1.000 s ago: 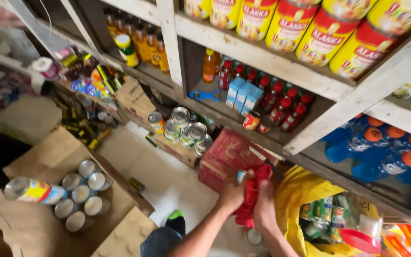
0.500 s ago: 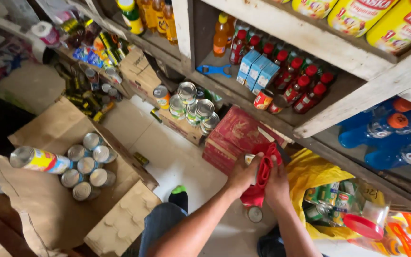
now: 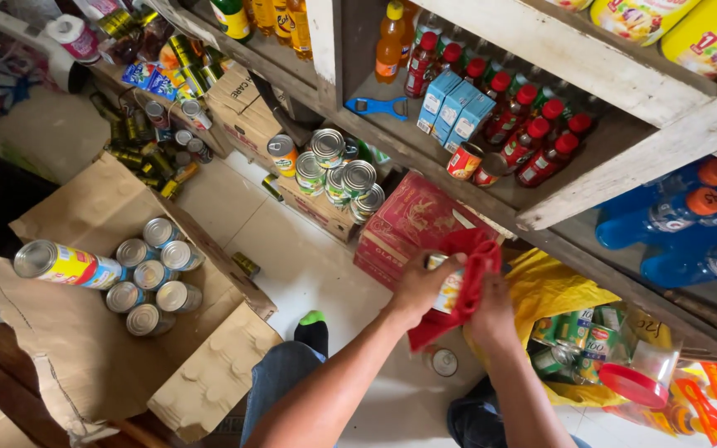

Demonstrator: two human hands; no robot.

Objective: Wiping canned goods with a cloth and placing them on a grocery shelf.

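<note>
A small can (image 3: 448, 286) is held in the left hand (image 3: 419, 286) and wrapped in a red cloth (image 3: 468, 286) gripped by the right hand (image 3: 491, 319), above the floor by the shelves, while several cans (image 3: 153, 278) are left waiting in the open cardboard box (image 3: 85, 332).

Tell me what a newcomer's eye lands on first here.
At the centre, the left hand and right hand hold a can wrapped in a red cloth. To the left on the floor, an open cardboard box holds silver-topped cans. Above, a wooden shelf carries red-capped bottles.
</note>
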